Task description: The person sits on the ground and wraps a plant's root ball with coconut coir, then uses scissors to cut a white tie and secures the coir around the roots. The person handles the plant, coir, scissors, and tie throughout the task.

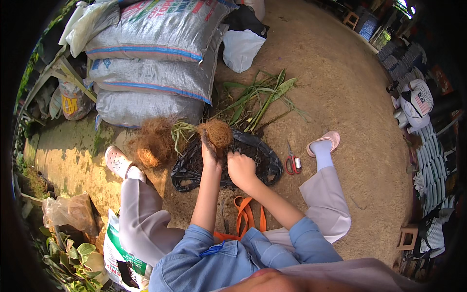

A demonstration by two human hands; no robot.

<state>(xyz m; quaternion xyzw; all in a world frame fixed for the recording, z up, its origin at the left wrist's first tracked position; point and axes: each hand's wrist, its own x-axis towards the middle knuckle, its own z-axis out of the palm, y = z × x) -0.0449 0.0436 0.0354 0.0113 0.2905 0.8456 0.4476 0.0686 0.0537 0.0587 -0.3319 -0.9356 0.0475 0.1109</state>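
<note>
My left hand (208, 149), dark with soil, holds a ball of brown coconut fibre (218, 133). Green plant leaves (183, 130) stick out from the ball's left side. Below it lies a spread black plastic bag (274, 155) with dark soil (193, 155) in it. My right hand (240, 168) hovers over the bag's middle, its fingers curled. Whether a thin strand is pinched there is too small to tell. Loose coconut fibre (155, 140) is heaped left of the bag. To its right, red-handled scissors (290, 160) lie on the ground beside a small white spool (298, 163).
Stacked silver woven sacks (153, 78) stand ahead on the left. Cut leafy stems (261, 100) lie beyond the bag. An orange strap (245, 215) is near my lap. An open printed bag (113, 252) stands by my left leg. A person (416, 104) is at far right.
</note>
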